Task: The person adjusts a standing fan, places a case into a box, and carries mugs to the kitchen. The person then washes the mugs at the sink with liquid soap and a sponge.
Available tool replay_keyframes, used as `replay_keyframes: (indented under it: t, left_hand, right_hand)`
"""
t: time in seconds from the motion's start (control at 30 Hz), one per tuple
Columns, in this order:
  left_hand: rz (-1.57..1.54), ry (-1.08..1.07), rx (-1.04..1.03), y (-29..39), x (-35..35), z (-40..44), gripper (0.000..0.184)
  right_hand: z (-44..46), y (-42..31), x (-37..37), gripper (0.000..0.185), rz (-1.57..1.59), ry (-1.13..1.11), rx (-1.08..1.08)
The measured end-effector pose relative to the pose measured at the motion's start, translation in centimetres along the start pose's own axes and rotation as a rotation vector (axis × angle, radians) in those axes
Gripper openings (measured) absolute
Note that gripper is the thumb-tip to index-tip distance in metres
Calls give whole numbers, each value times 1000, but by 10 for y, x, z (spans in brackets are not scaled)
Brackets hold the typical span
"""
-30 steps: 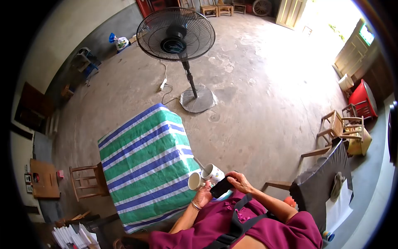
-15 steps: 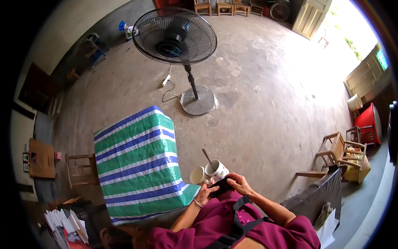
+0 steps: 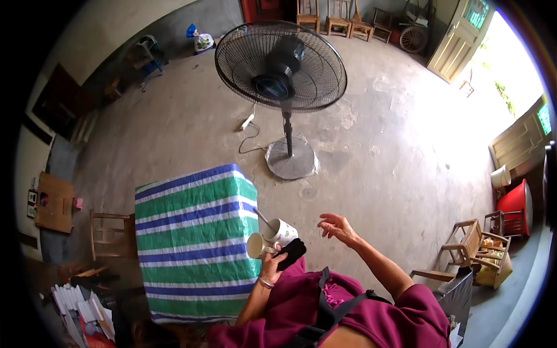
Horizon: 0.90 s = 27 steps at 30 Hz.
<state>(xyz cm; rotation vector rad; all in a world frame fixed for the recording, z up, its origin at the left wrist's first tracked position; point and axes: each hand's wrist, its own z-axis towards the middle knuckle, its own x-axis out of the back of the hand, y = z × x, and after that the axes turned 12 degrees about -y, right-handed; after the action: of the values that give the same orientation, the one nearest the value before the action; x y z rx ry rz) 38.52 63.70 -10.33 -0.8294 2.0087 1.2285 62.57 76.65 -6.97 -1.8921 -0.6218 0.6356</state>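
My left hand (image 3: 270, 267), with bangles at the wrist, is closed at the handles of two mugs: a cream mug (image 3: 255, 246) and a larger white mug (image 3: 285, 231) with a small printed pattern. A spoon (image 3: 262, 217) leans out of the white one. Against the same hand lies a dark, flat, oblong thing (image 3: 292, 254); its kind is unclear. Apart from all of these, my right hand (image 3: 339, 227) hovers to the right above the floor, its fingers loosely spread and holding nothing.
A table with a striped plastic cover (image 3: 197, 238) stands left of the mugs. Ahead is a black standing fan (image 3: 281, 66), its cord on the concrete floor. Wooden stools (image 3: 464, 243) and a red tub (image 3: 515, 206) are at right; a wooden chair (image 3: 113, 235) is at left.
My right hand has let go of the dark thing and moved right. My left hand, with the mugs and the dark thing, has shifted left toward the table. The view has tilted up slightly.
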Motion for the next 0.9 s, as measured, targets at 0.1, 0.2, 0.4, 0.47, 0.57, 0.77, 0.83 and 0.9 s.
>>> replay_keyframes:
  t: [0.1,0.2,0.4,0.47,0.57,0.77,0.83,0.9]
  left_hand:
    - [-13,39,-29,33,7,20,40]
    - [9,57,-105,60,15,36,42]
    - [-52,100,-154,90,26,70,47]
    - [-59,124,-135,98,26,81,48]
    - [317,132,-227,85,56,108,43]
    - [-60,158,-338,109,22,160,37]
    - [-72,197,-358,104,34,176,39]
    - [-72,209,-412,102,36,194,38]
  right_hand:
    - [52,-10,28,62,2,85,31]
    - [103,-16,51,72,-6,165,83]
    - [199,-20,108,90,-91,292,123]
    - [228,-24,129,90,-111,306,132]
    - [270,-30,163,93,-147,331,129]
    - [353,-38,222,92,-349,386,129]
    - [376,-43,236,81,-502,364,22]
    - [399,-40,241,73,-409,391,201]
